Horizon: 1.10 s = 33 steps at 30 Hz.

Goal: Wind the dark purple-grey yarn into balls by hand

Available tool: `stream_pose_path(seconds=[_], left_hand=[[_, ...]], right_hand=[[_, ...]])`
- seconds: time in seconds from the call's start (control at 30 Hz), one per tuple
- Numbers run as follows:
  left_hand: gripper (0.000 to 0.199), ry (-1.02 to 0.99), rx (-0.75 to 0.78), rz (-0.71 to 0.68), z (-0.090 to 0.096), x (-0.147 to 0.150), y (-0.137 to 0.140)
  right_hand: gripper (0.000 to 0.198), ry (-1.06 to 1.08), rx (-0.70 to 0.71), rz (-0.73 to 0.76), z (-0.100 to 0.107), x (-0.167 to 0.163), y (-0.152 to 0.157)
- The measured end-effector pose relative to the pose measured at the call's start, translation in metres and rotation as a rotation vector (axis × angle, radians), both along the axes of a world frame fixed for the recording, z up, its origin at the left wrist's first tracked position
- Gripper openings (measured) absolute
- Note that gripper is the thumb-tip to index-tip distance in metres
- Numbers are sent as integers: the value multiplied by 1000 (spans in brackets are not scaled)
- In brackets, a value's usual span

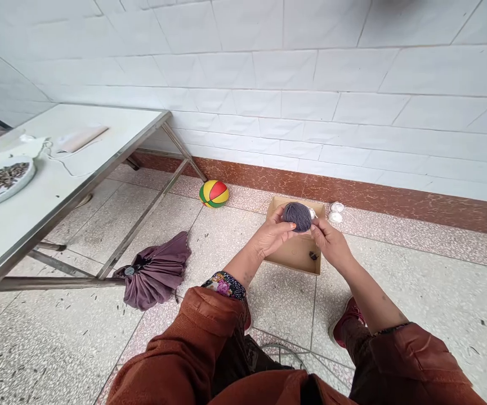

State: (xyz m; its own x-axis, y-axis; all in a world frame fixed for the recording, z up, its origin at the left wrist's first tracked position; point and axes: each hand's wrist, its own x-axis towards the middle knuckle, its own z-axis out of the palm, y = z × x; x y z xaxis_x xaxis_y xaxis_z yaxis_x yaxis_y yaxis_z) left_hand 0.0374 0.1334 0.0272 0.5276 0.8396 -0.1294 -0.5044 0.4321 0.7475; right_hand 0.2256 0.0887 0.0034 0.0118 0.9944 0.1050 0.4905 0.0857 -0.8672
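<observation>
A dark grey ball of yarn (297, 217) is held up over a shallow cardboard box (290, 256) on the floor. My left hand (273, 233) grips the ball from the left, its thumb across the lower front. At the ball's right edge, the fingers of my right hand (328, 239) are closed against the yarn. A small white thing (312, 214) shows just behind the ball; whether my hand touches it is unclear. Inside the box lies a small dark object (313, 256). White yarn balls (335, 212) rest on the floor beside the box's right side.
To the left stands a metal-framed table (120, 132) bearing a white tray (27, 175) of dark pieces. A folded purple umbrella (156, 273) lies by its legs. A coloured ball (214, 194) sits near the tiled wall (302, 107). My shoes flank the box's near side.
</observation>
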Motion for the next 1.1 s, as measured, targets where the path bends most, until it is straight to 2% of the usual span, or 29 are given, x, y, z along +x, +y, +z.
stream_pose_path(seconds=[0.1, 0.2, 0.27, 0.33, 0.43, 0.53, 0.67, 0.77, 0.87, 1.0, 1.1], left_hand=[[60, 136, 21, 143, -6, -5, 5], [60, 369, 119, 233, -13, -8, 7], [62, 484, 190, 203, -17, -8, 7], [62, 514, 225, 127, -20, -9, 5], [65, 461, 253, -62, -20, -11, 1], [77, 266, 225, -230, -15, -14, -5], [77, 61, 124, -258, -7, -16, -7], [67, 58, 73, -176, -4, -15, -3], [59, 174, 91, -3, -6, -12, 2], [54, 398, 193, 156, -9, -7, 6], [56, 635, 322, 204, -12, -4, 6]], right_hand=[[22, -12, 30, 145, 4, -9, -3], [20, 33, 67, 235, 14, -17, -5], [19, 69, 103, 212, 21, -17, -4], [20, 89, 145, 135, 23, -13, 0], [23, 85, 180, -6, 16, -6, 7], [25, 117, 133, -100, 5, -4, 13], [25, 178, 40, -91, -5, -10, 13], [21, 103, 5, -66, -9, -15, 11], [20, 37, 8, 48, -10, -18, 6], [21, 43, -3, 199, 2, -17, -3], [19, 102, 22, 210, 18, -11, -7]])
